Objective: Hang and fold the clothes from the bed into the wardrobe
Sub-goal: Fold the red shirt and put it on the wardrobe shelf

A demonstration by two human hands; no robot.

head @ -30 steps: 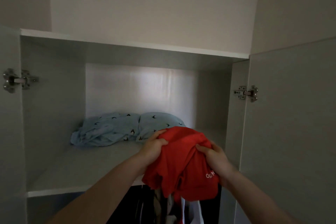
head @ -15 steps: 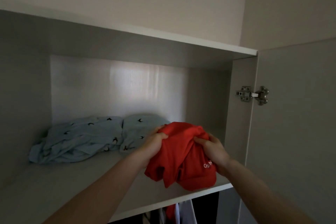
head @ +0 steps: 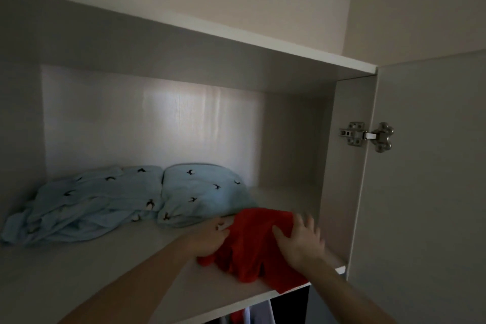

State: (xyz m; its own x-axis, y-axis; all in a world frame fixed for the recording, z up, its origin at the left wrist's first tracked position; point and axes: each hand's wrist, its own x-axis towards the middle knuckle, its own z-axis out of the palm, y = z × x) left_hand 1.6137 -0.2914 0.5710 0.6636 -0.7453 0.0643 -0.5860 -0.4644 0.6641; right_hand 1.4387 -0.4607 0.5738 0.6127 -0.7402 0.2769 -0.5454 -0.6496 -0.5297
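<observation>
Pressing red garment (head: 252, 247) on shelf (head: 105, 265) | left hand (head: 210, 238) gripping | right hand (head: 299, 238) fingers spread

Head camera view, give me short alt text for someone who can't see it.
Two hands set a bunched red garment on a wardrobe shelf, left hand at its edge, right hand spread on top. Light blue patterned clothes lie behind.

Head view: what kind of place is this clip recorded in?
Most likely a bedroom or dressing area, at an open wardrobe. A white shelf holds light blue patterned clothes and a red garment under both hands; a door hinge shows on the right, and hanging clothes peek out below.
</observation>
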